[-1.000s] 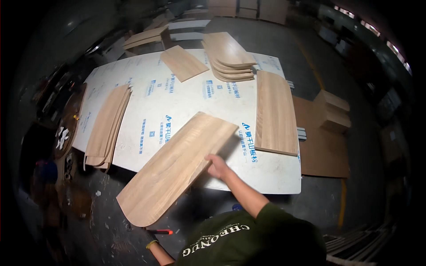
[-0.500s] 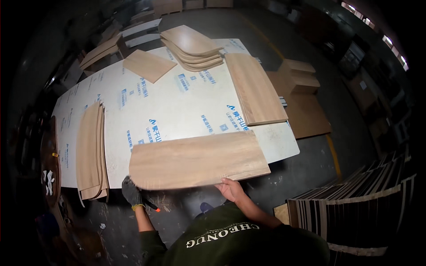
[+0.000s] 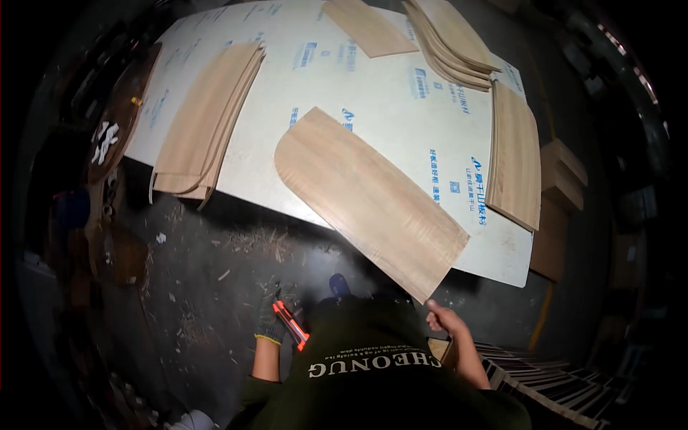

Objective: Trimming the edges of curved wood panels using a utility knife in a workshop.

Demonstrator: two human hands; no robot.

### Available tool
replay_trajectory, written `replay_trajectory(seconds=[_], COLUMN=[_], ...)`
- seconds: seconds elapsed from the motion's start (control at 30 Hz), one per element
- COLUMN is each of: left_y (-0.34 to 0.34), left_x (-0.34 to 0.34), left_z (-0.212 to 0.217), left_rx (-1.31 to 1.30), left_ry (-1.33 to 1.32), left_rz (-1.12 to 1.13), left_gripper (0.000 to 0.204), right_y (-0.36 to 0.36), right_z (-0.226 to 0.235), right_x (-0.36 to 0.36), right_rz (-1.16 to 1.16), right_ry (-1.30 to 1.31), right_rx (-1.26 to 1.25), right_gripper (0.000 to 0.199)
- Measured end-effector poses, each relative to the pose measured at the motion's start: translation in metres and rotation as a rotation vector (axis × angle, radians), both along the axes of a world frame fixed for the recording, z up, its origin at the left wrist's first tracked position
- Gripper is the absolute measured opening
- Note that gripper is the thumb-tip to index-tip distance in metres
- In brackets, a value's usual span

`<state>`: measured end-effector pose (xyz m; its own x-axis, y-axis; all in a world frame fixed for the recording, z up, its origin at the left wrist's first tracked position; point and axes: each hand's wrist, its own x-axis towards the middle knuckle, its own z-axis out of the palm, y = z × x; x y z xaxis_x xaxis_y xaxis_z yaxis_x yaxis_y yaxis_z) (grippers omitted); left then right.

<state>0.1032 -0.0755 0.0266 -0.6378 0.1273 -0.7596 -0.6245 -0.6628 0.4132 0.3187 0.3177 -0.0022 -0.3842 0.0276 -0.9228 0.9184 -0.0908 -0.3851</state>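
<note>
A light wood-grain board (image 3: 373, 204) with rounded corners at its far end lies slantwise on the white printed sheet (image 3: 258, 172). Its near corner sticks out past the sheet's front edge. At that corner my bare right hand (image 3: 446, 320) is closed, thumb on top, pinching the board's tip. Low beside my body, my left hand (image 3: 268, 315) wears a dark grey glove with a yellow cuff. Its fingers are wrapped round an orange-red utility knife (image 3: 291, 325), partly hidden by the glove. The left hand is apart from the board.
Similar boards are stacked at the left (image 3: 208, 122), the far right (image 3: 455, 43) and the right edge (image 3: 514, 154). A single board (image 3: 369, 29) lies at the back. Wood shavings (image 3: 261, 244) litter the floor. Dark-edged panels (image 3: 552, 376) stand at the lower right.
The board has swung from lying along the front edge to a slant, its rounded end now farther off. My left hand has left the board and dropped toward my body with the knife.
</note>
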Motion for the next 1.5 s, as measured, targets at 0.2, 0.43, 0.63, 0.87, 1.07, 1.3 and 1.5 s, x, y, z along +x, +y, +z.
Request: replay_trajectory(seconds=[0.2, 0.43, 0.63, 0.87, 1.07, 1.3, 1.5], left_y=[0.005, 0.019, 0.027, 0.095, 0.124, 0.137, 0.138], left_x=[0.052, 0.073, 0.132, 0.163, 0.204, 0.192, 0.171], left_z=[-0.020, 0.016, 0.005, 0.037, -0.006, 0.000, -0.001], left_rx=[0.012, -0.358, 0.109, 0.246, -0.327, -1.262, -1.694], left_ry=[-0.038, 0.217, 0.182, 0.130, -0.022, 0.330, 0.483], left_rz=[-0.302, -0.593, -0.010, 0.148, 0.088, -0.323, -0.499], left_gripper=[0.018, 0.033, 0.032, 0.044, 0.035, 0.042, 0.040], right_y=[-0.019, 0.008, -0.022, -0.078, -0.106, -0.100, -0.147], right_z=[-0.015, -0.037, -0.045, -0.053, -0.057, -0.054, -0.055], right_x=[-0.026, -0.024, -0.064, -0.107, -0.119, -0.130, -0.151], right_rz=[-0.546, -0.491, -0.155, -0.064, -0.045, -0.069, -0.114], right_ry=[0.234, 0.149, 0.170, 0.268, 0.318, 0.289, 0.405], right_rx=[-0.185, -0.503, -0.481, -0.575, -0.582, -0.824, -0.785], right_gripper=[0.037, 0.035, 0.037, 0.038, 0.040, 0.044, 0.057])
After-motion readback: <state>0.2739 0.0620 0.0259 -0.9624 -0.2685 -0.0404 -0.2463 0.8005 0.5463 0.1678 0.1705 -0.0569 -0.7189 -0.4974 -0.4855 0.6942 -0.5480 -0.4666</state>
